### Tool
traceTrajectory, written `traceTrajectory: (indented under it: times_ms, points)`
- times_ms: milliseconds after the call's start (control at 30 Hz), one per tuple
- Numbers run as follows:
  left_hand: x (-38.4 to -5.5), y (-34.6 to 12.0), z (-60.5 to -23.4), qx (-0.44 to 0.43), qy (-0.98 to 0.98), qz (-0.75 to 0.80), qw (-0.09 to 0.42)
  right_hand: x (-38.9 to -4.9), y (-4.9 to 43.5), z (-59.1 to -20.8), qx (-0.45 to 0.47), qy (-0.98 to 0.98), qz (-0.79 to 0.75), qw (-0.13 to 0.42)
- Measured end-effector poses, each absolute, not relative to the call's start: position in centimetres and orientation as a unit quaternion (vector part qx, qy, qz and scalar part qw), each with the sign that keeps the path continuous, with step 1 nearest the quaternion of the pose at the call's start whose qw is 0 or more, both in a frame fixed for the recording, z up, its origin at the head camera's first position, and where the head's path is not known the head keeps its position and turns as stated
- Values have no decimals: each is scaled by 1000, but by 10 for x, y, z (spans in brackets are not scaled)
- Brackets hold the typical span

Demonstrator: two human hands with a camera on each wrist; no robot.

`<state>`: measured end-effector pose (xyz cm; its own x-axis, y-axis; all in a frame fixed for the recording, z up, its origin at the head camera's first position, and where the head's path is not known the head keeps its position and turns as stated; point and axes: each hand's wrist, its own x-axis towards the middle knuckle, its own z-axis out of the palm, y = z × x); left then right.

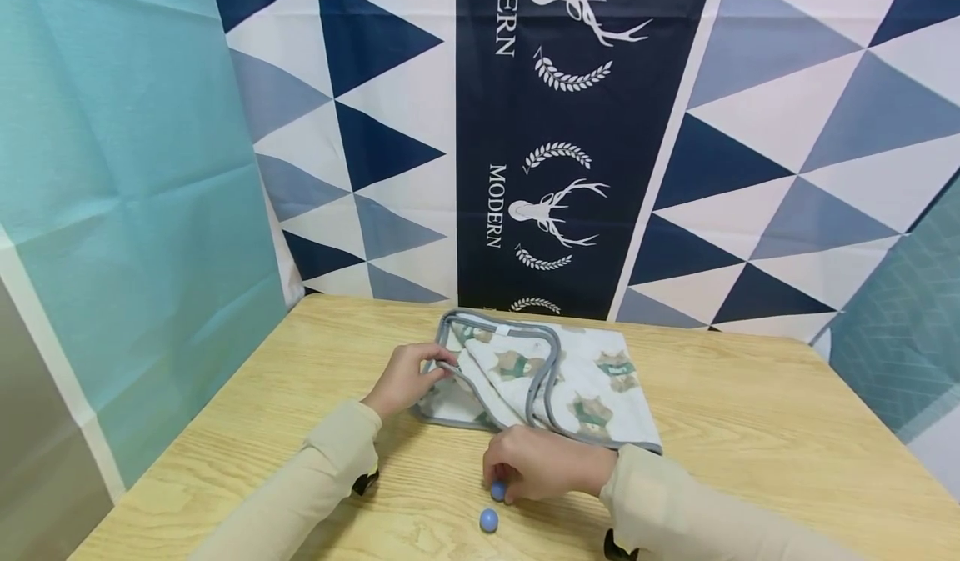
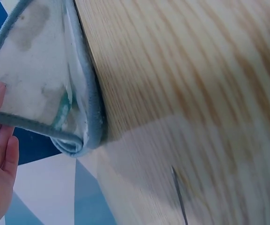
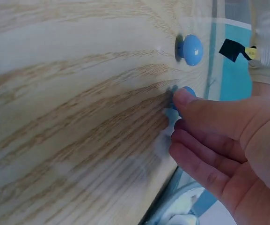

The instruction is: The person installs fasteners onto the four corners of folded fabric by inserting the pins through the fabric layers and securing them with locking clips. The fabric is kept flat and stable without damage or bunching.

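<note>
A folded white blanket (image 1: 607, 378) with grey edging and a bear print lies on the wooden table. My left hand (image 1: 408, 378) pinches the edging of its upper layer at the left corner, lifting that layer; the left wrist view shows this raised edge between my thumb and fingers (image 2: 3, 150). In front of the blanket, my right hand (image 1: 543, 463) pinches a small blue mushroom-shaped knob (image 3: 189, 90) at the tabletop, partly hidden by the thumb. A second blue knob (image 3: 193, 50) stands on the table beside it, nearer to me, round head up on a short stem.
The wooden table (image 1: 750, 428) reaches back to a wall cloth (image 1: 390, 127) with triangles and deer heads. A teal cloth (image 1: 135, 169) hangs along the left side. A dark strap end (image 3: 231, 49) sticks out from a sleeve.
</note>
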<state>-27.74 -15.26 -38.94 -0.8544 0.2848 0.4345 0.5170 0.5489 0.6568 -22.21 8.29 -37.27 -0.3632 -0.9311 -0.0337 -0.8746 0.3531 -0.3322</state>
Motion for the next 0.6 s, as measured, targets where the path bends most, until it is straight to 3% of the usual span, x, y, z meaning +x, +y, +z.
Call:
traceTrajectory:
  times_ms: [167,300,433,600]
  points:
    - [-276,-153,-391,-226,-870,-418,131,-227,83,-373,-542,817,-162,111]
    - [-277,-155,-393,-226,-872,-411,140,-239,82,-367,-520,820,-233,57]
    - [-279,-155,-393,-230,-869,-412,148,-258,77,-361,-439,841,-316,-14]
    - [-281,-153,-393,-230,-870,-413,144,-284,69,-361,-303,857,-416,-2]
